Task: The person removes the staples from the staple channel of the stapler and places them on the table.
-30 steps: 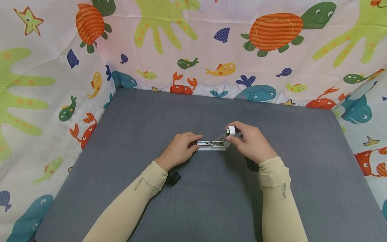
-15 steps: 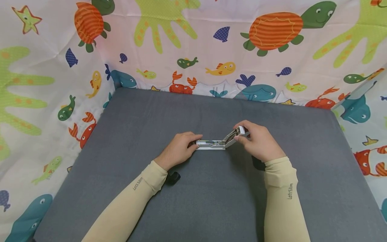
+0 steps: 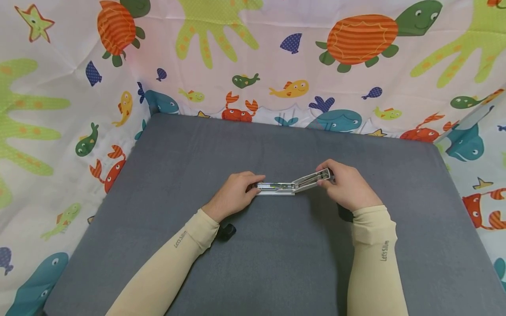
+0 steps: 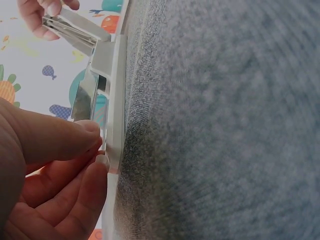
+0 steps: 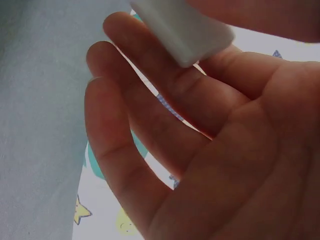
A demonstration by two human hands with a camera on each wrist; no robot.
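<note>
White stapler [image 3: 276, 192] that lay unfolded on a grey surface [image 3: 272, 263], its base [image 4: 116, 100] pinched at one end by the left hand [image 3: 233, 195], its tilted top half [image 3: 311, 180] held near the tip by the right hand [image 3: 349, 186], sea-creature cloth [image 3: 272, 57] behind

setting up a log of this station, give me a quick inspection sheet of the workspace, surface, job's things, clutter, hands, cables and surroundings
Surface: gray, fabric-like tabletop
Job's things: white stapler opened out, base on the tabletop, top arm swung back and slanting upward
Clutter: nothing seen loose; a black object at the left wrist and another at the right, both partly hidden
Hands: left hand pinches the base's end; right hand holds the top arm's end
Cables: nothing seen
Surroundings: white hanging fabric printed with sea animals, behind and at both sides
</note>
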